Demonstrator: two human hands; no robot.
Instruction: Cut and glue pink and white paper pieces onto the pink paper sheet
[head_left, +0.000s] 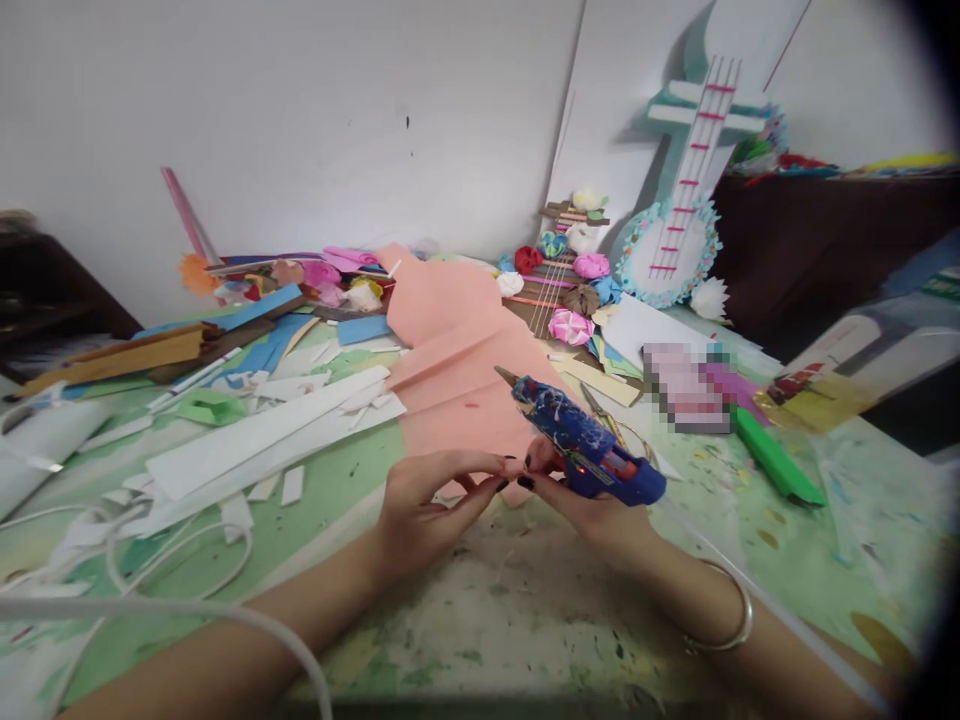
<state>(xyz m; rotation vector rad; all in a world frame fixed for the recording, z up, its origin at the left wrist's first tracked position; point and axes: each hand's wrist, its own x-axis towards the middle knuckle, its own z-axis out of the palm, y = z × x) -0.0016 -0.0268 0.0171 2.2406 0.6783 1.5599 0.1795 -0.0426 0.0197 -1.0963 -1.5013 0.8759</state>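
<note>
Over the pink paper sheet (457, 315), both hands meet fingertip to fingertip. My left hand (431, 500) is closed, pinching a small pink paper piece (515, 467) between thumb and finger. My right hand (607, 520) is closed round a blue glue gun (577, 430), and its fingertips touch the same small piece. The glue gun lies tilted, its nozzle aimed up and left above the sheet, and glue strands streak its body. Part of the right fingers is hidden behind the gun. Scissors (604, 415) lie just beyond the gun.
White paper strips (274, 440) and scraps cover the left side, beside a looped white cable (180, 580). Paper flowers (574, 325) and a paper instrument (675, 220) stand at the back. To the right are a blurred-out box (686, 385), a green paper roll (780, 460) and a plastic container (862, 350).
</note>
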